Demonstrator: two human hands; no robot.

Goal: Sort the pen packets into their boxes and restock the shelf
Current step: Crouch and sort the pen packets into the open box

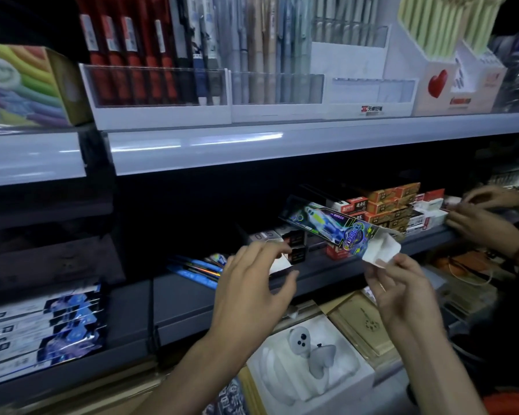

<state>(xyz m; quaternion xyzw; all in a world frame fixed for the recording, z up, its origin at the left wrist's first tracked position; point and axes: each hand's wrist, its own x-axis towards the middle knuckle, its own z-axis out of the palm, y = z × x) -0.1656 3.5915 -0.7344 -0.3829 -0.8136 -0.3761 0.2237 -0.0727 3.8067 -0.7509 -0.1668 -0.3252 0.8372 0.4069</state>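
Right hand (402, 283) pinches the end flap of a holographic pen box (327, 226), tilted above the front edge of the shelf (192, 295); left hand (252, 283) hovers beside it, fingers loosely spread.

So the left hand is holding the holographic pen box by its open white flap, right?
Not the left: the head view shows the right hand holding the holographic pen box by its open white flap.
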